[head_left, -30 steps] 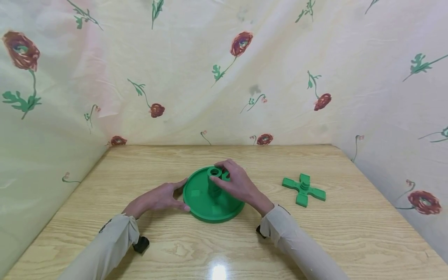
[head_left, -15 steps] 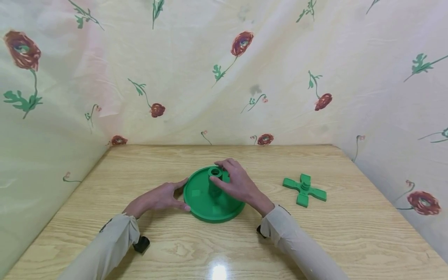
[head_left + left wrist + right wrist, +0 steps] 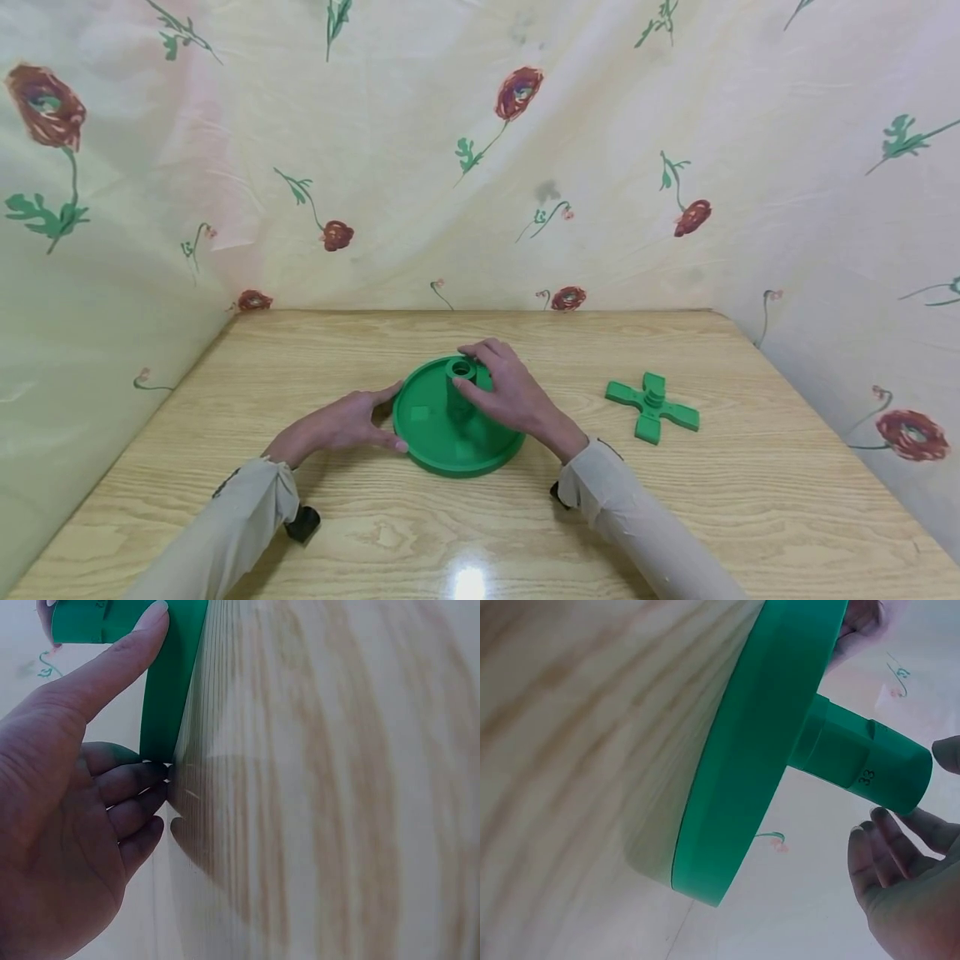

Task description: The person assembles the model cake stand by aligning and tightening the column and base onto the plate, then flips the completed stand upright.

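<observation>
A round green base (image 3: 431, 454) with a raised rim lies on the table. From its middle stands a hollow green post (image 3: 461, 392), marked "33" in the right wrist view. My left hand (image 3: 348, 423) holds the base's left side, thumb on the near rim and index finger toward the back; its other fingers curl at the edge in the left wrist view. Around the post's top, my right hand (image 3: 512, 392) has its thumb in front and its fingers behind. In the right wrist view, the thumb and index fingertip are right at the post's top end (image 3: 900, 769).
A green cross-shaped piece (image 3: 652, 408) with a threaded stub pointing up lies on the wooden table (image 3: 750, 483), right of the base. A flower-patterned cloth (image 3: 405, 150) hangs behind the table and along both sides.
A notched green bit beside the post, seen between post and right palm one second ago, no longer shows. Both hands and the base have hardly moved.
</observation>
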Motion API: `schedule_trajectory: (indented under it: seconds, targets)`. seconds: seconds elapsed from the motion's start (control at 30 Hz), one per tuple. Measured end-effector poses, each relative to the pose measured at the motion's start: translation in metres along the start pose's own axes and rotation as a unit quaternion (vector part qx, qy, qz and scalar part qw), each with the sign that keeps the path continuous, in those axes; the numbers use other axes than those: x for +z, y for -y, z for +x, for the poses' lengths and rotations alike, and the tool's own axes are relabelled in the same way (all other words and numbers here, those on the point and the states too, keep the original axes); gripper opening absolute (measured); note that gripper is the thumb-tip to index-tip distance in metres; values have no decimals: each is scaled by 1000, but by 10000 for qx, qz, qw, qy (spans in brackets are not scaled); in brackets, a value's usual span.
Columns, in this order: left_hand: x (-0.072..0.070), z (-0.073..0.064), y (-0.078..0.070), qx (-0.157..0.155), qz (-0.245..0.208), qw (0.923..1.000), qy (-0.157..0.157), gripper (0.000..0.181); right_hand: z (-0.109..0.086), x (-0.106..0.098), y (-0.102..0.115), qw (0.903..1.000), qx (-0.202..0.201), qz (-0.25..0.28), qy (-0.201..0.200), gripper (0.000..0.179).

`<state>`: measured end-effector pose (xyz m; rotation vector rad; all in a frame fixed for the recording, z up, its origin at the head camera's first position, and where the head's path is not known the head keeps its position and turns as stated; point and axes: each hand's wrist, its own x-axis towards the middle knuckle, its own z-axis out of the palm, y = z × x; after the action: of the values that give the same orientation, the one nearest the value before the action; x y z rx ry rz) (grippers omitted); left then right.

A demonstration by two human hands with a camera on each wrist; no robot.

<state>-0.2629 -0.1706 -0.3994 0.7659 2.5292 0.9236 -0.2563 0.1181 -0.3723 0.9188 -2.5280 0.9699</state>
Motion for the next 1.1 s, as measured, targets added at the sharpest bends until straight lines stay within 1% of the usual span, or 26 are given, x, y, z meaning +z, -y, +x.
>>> schedule_trajectory:
  seconds: [0.13, 0.33, 0.53, 0.63, 0.77, 0.9, 1.0, 1.1]
  targets:
    - [0, 0, 1, -1, -1, 10000, -7, 109, 1, 0, 0, 10000, -32, -16, 45, 41]
    - [0, 0, 2, 14, -18, 10000, -16, 108, 1, 1, 0, 9998, -53, -193, -72, 45]
    - [1, 0, 2, -1, -57, 10000, -22, 108, 1, 1, 0, 9999, -61, -116, -61, 42]
    - [1, 0, 2, -5, -52, 10000, -16, 108, 1, 1, 0, 9998, -15, -167, -75, 43]
    - [1, 0, 2, -1, -44, 10000, 2, 108, 1, 1, -1, 9998, 55, -175, -23, 46]
    - [0, -1, 2, -27, -76, 10000, -2, 109, 1, 1, -1, 9999, 2, -88, 94, 42]
    - [0, -1, 2, -47, -77, 10000, -7, 109, 1, 0, 0, 9998, -3, -158, 77, 42]
    - [1, -1, 2, -76, -99, 9999, 3, 110, 1, 0, 2, 9997, 66, -233, 42, 47]
